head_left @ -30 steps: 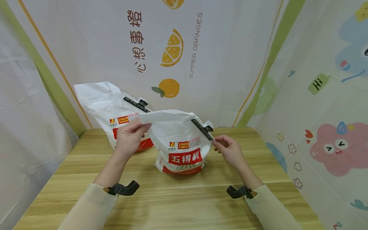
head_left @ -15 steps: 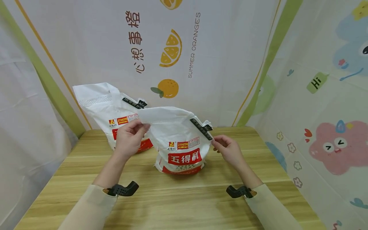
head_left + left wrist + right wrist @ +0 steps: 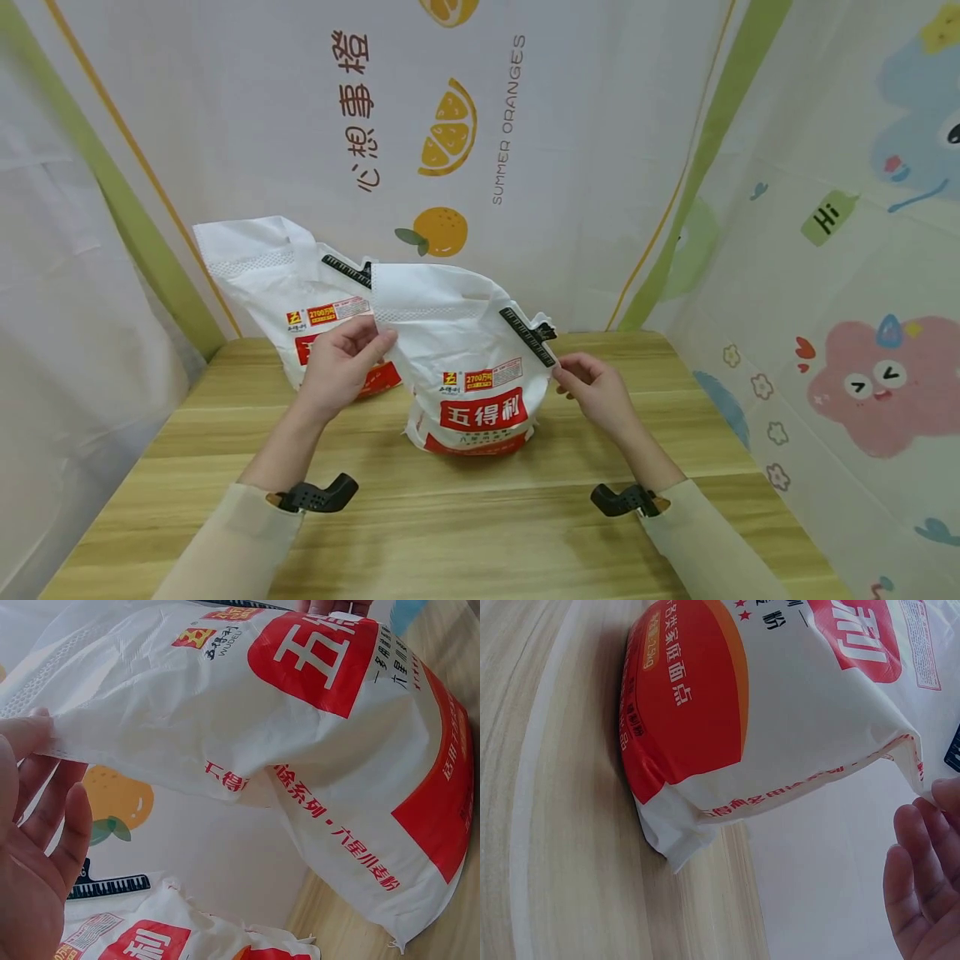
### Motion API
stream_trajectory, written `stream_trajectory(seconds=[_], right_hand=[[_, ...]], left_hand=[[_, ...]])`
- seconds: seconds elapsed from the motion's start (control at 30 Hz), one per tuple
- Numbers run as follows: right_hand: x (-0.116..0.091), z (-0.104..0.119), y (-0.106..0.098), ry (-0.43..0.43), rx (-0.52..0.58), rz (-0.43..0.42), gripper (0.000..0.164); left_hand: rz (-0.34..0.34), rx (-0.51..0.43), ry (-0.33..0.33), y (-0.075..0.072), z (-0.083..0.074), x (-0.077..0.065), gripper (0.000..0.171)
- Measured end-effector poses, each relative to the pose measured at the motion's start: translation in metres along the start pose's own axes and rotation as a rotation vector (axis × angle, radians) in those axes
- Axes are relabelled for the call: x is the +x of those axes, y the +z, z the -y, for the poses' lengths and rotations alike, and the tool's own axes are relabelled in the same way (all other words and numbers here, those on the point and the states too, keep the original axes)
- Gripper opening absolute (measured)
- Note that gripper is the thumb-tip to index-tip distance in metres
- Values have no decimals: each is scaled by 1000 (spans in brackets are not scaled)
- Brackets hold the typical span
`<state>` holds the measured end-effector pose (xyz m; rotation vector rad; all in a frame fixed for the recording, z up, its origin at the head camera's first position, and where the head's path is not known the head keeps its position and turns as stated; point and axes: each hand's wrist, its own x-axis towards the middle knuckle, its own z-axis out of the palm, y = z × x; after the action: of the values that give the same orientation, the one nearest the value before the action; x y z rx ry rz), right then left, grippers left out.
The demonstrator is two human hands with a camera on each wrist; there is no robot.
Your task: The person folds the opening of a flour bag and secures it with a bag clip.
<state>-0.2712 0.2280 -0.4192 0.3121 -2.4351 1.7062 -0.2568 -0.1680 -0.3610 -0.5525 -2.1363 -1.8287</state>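
Observation:
A white and red flour bag stands on the wooden table, its left top raised and its right top slanting down. A black bag clip grips that slanted right edge. My left hand pinches the bag's upper left edge between thumb and fingers, as the left wrist view also shows. At the bag's right corner, just below the clip, my right hand pinches the edge. In the right wrist view, the thumb and fingertips of the right hand meet on that corner.
Behind and to the left stands a second flour bag with its own black clip. The wooden table reaches back to a printed curtain, and more curtains hang at both sides.
The front bag's upper left part has risen and straightened, showing its dotted band. My left hand stays at that edge, its thumb slightly shifted. The right hand keeps its place.

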Motion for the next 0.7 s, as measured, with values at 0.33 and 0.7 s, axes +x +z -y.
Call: stream_trajectory(seconds=[0.33, 0.7], right_hand=[[1, 1, 0, 12, 14, -8, 25], [-1, 2, 0, 8, -6, -4, 25]], left_hand=[[69, 96, -41, 0, -1, 1, 33], [-76, 150, 26, 12, 4, -2, 28]])
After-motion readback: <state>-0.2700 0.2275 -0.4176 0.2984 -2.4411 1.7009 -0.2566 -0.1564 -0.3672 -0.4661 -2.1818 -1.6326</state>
